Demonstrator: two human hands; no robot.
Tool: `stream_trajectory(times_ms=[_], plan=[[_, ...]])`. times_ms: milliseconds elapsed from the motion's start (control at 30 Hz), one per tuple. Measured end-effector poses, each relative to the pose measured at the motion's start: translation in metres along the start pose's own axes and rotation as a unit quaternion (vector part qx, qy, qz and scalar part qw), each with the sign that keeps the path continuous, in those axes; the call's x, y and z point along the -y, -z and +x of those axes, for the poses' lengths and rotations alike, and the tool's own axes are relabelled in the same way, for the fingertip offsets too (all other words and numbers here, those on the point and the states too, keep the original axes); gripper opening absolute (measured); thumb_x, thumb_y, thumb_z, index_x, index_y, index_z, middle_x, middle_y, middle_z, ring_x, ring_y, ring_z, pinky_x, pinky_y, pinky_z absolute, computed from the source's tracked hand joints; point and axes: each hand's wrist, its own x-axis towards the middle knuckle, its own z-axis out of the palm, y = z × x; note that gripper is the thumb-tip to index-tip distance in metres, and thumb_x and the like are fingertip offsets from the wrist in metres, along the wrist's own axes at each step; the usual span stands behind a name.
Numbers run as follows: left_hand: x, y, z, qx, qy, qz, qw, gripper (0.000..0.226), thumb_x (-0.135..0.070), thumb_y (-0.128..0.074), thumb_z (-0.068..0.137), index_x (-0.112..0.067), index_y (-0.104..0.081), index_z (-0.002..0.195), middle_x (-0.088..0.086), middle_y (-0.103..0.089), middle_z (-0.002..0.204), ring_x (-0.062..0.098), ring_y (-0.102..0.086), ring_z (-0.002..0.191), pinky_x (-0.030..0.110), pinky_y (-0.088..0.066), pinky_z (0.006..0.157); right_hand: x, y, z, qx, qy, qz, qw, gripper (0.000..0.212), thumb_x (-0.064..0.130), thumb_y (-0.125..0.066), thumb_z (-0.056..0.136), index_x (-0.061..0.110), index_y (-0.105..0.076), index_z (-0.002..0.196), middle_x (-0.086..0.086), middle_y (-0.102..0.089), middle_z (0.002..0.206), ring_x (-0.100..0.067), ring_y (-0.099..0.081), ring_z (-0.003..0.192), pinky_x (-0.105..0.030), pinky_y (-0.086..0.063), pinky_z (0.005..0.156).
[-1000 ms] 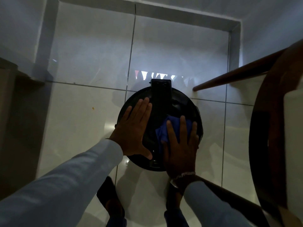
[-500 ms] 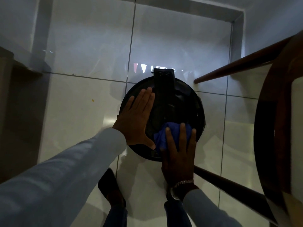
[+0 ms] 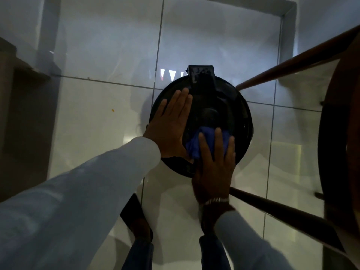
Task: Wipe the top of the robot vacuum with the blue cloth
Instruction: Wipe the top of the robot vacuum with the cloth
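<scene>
On the tiled floor [image 3: 101, 121], the left hand [image 3: 171, 125] lies flat, fingers spread, on the robot vacuum [image 3: 231, 112]; the right hand [image 3: 214, 168] presses the blue cloth [image 3: 194, 147] under splayed fingers.

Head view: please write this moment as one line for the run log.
left hand flat on robot vacuum | right hand presses blue cloth on near top | wiping underway

One robot vacuum [image 3: 220, 106], one blue cloth [image 3: 194, 147], two hands, left [image 3: 171, 125] and right [image 3: 214, 172], one wristwatch [image 3: 215, 200], two wooden chair legs [image 3: 292, 61], two shoes [image 3: 136, 217].
</scene>
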Motion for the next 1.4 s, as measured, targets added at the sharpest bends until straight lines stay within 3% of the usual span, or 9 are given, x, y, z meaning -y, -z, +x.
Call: stream_trajectory(times_ms=[167,333,433,533,667,767,1000,1167,1400], plan=[[0.003,0.011,0.001,0.056,-0.034,0.020,0.998,0.142,-0.068,-0.074,0.057,-0.010,0.019,0.148,0.009,0.022,0.160,0.025,0.022,0.147,0.044,0.009,0.120,0.018,0.014,-0.002,0.020,-0.061,0.044,0.997,0.054,0.028,-0.049,0.092,0.026,-0.036,0.144,-0.010,-0.022,0.158,-0.042,-0.012,0.144,-0.062,-0.026,0.113],[0.003,0.046,-0.005,0.112,-0.002,-0.095,0.989,0.112,-0.018,-0.069,0.076,-0.012,0.016,0.148,0.007,0.019,0.161,0.021,0.020,0.147,0.036,0.009,0.119,0.045,0.041,0.015,0.033,-0.066,0.190,0.979,0.057,0.041,-0.041,0.094,0.026,-0.028,0.147,-0.008,-0.014,0.160,-0.030,-0.007,0.147,-0.049,-0.011,0.121],[-0.015,0.050,-0.024,-0.054,0.085,-0.217,0.971,0.094,-0.028,-0.055,0.076,-0.012,-0.001,0.151,0.009,0.002,0.163,0.017,0.013,0.147,0.035,0.006,0.120,0.021,0.057,0.040,-0.056,-0.094,0.264,0.958,0.051,0.028,-0.040,0.090,0.016,-0.041,0.140,-0.010,-0.035,0.153,-0.027,-0.025,0.144,-0.049,-0.023,0.118],[-0.059,0.022,-0.036,-0.181,0.046,-0.250,0.950,0.079,-0.037,-0.048,0.081,-0.014,-0.017,0.150,0.007,-0.017,0.161,0.025,-0.003,0.150,0.043,-0.004,0.122,-0.015,0.059,0.078,-0.082,-0.095,0.232,0.965,0.047,0.022,-0.036,0.093,0.012,-0.043,0.138,-0.014,-0.043,0.147,-0.028,-0.033,0.140,-0.037,-0.026,0.116],[-0.087,-0.040,-0.036,-0.100,0.012,-0.060,0.993,0.092,-0.066,-0.046,0.080,-0.025,-0.006,0.152,-0.003,-0.006,0.164,0.025,0.009,0.150,0.061,-0.002,0.119,-0.039,0.032,0.105,-0.018,0.002,0.162,0.987,0.045,0.018,-0.038,0.096,0.009,-0.042,0.140,-0.021,-0.038,0.149,-0.035,-0.032,0.141,-0.053,-0.029,0.115],[-0.070,-0.060,-0.034,-0.100,-0.009,0.027,0.995,0.094,-0.067,-0.049,0.077,-0.024,-0.012,0.152,-0.001,-0.015,0.162,0.030,-0.001,0.150,0.068,-0.008,0.115,-0.049,0.013,0.105,-0.040,0.024,0.121,0.992,0.049,0.030,-0.033,0.096,0.015,-0.037,0.143,-0.017,-0.034,0.153,-0.034,-0.027,0.143,-0.053,-0.027,0.116],[-0.046,-0.054,-0.032,-0.199,-0.020,-0.018,0.980,0.061,-0.036,-0.045,0.080,-0.014,-0.047,0.137,0.008,-0.048,0.146,0.034,-0.028,0.143,0.064,-0.019,0.115,-0.052,0.000,0.101,-0.091,0.031,0.082,0.992,0.050,0.033,-0.032,0.096,0.019,-0.036,0.144,-0.010,-0.035,0.153,-0.028,-0.027,0.143,-0.050,-0.027,0.116],[-0.026,-0.015,0.008,-0.218,0.103,-0.086,0.967,0.070,-0.032,-0.055,0.079,-0.019,-0.035,0.145,0.011,-0.033,0.155,0.039,-0.018,0.146,0.067,-0.019,0.113,-0.050,0.001,0.100,-0.093,0.031,0.074,0.992,0.050,0.032,-0.033,0.096,0.018,-0.037,0.143,-0.011,-0.036,0.153,-0.029,-0.028,0.143,-0.055,-0.030,0.114],[-0.018,-0.027,0.001,-0.185,0.051,-0.024,0.981,0.070,-0.047,-0.054,0.083,-0.026,-0.033,0.146,0.009,-0.026,0.159,0.038,-0.012,0.148,0.066,-0.017,0.113,-0.049,0.006,0.103,-0.073,0.026,0.058,0.995,0.051,0.031,-0.035,0.094,0.018,-0.036,0.143,-0.013,-0.036,0.152,-0.031,-0.027,0.142,-0.052,-0.026,0.113]])
